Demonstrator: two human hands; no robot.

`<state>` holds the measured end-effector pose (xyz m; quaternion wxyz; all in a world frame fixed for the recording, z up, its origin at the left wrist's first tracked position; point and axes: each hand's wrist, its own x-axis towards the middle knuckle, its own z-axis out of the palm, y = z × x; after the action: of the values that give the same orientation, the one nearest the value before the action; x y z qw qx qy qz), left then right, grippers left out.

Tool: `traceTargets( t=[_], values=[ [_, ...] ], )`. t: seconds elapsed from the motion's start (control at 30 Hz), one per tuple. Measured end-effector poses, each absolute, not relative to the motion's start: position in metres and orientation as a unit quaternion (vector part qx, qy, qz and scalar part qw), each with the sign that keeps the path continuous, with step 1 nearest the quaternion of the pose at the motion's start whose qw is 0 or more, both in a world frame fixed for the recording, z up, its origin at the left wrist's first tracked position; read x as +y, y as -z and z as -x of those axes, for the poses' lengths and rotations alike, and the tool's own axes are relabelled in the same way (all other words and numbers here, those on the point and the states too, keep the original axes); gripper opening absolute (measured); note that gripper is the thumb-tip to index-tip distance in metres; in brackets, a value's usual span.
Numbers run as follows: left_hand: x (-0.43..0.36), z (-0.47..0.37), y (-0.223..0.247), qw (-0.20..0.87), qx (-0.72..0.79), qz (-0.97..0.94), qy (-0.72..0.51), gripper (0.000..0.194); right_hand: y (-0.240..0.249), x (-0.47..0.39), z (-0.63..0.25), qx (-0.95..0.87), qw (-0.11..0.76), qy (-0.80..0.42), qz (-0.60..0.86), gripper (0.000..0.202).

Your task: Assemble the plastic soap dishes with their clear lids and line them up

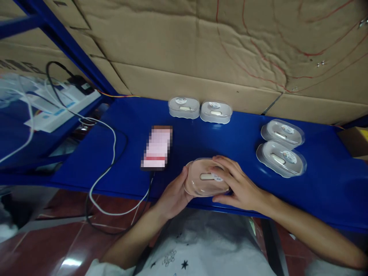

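Note:
A clear oval plastic case with a small white item and a round label inside is held between both hands near the table's front edge. My left hand grips its left end, with the thumb along the side and the other fingers beneath, partly hidden. Over the right end and top lies my right hand, its fingers wrapped around the case and touching the label. Similar cases stand beyond: two side by side at the back, a left one and a right one, and two at the right, a rear one and a front one.
On the blue table, a phone with a blurred screen lies left of my hands, a cable at its lower end. White and black cables loop over the left edge. Power strips sit at far left. Cardboard walls the back.

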<state>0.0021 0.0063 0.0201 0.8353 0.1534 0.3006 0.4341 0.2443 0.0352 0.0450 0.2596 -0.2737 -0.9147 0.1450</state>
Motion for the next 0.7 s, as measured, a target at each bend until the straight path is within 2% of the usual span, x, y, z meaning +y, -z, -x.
traceTargets(
  t=[0.17, 0.57, 0.7],
  values=[
    [0.006, -0.003, -0.021, 0.827, 0.315, -0.174, -0.431, 0.061, -0.042, 0.035, -0.245, -0.925, 0.249, -0.1, 0.27, 0.074],
    [0.005, -0.004, -0.021, 0.814, 0.318, -0.162, -0.458, 0.06, -0.032, 0.031, -0.242, -0.934, 0.241, -0.01, 0.264, 0.069],
    [0.006, -0.003, -0.021, 0.814, 0.33, -0.148, -0.454, 0.06, -0.035, 0.032, -0.243, -0.936, 0.229, -0.017, 0.268, 0.07]
  ],
)
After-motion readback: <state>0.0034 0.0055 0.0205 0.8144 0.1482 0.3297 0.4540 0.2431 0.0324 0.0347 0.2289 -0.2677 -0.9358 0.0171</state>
